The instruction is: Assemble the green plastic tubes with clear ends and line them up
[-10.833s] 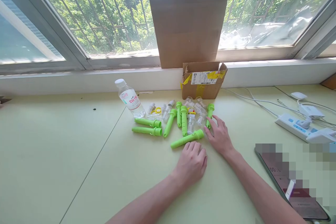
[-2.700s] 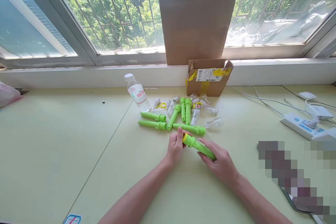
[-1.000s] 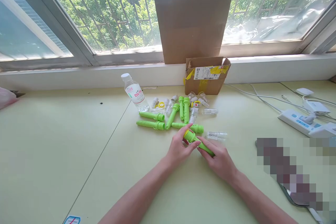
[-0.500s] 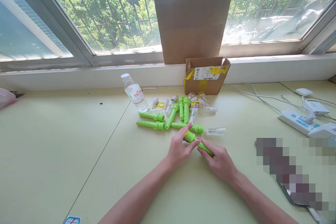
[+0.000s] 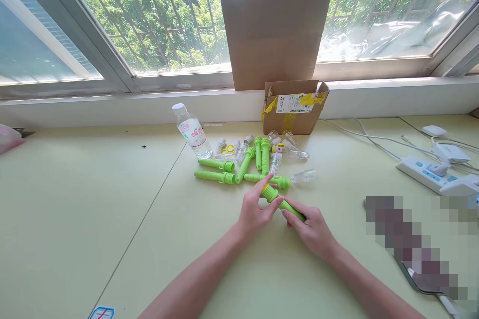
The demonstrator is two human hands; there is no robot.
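Both hands grip one green plastic tube [image 5: 294, 211] with a threaded end and a yellow ring [image 5: 265, 189], tilted down to the right. My left hand [image 5: 258, 208] is closed around the ringed end, thumb and fingers pressed on it. My right hand [image 5: 310, 227] wraps the lower shaft. Just beyond, another green tube [image 5: 282, 183] lies on the table, partly hidden by my left fingers, with a clear plastic cap [image 5: 304, 176] near its threaded end. More green tubes [image 5: 215, 177] and several clear caps [image 5: 276, 163] lie farther back.
A water bottle [image 5: 194, 134] stands behind the tubes at the left. An open cardboard box [image 5: 294, 109] sits against the windowsill. At the right are a power strip [image 5: 421, 172] with cables and a blurred-out dark object [image 5: 407, 244].
The clear cap beyond my hands has rolled, shifting slightly left and away and turning its angle. Both hands keep their hold on the green tube, nearly in place.
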